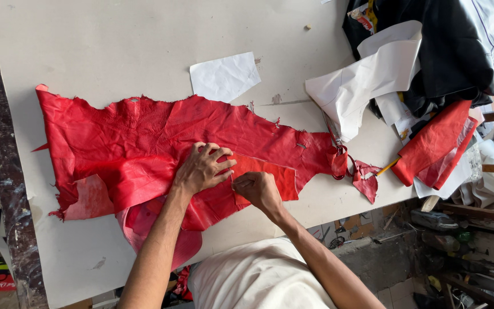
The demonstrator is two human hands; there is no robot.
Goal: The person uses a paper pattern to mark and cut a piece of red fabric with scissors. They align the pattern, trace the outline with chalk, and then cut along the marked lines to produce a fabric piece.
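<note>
We see a large red leather hide [127, 143] spread flat over the white worktable [115, 40], its ragged edges running left and right of the 2 hands. The left hand [204, 167] lies palm down near the middle of the hide, fingers spread apart and gripping nothing; we judge that it pins the leather flat. Just right of it, the right hand [258, 189] is curled shut on a thin tool whose kind we cannot make out, its tip meeting the edge of a red pattern piece [270, 171] that lies on the hide, likely so the outline can be traced or cut along. Beyond the hide's far edge sits 1 white paper sheet [225, 76]. To the right of the hide, folded white paper [361, 80] leans against a pile of dark garments [447, 51], with a folded red leather piece [438, 143] below the pile and a small red scrap [366, 178] at the table's edge. The hide's near flap hangs over the table edge and is partly hidden by the left forearm. Something dark rests at the hide's right tip, but it is too small to name.
</note>
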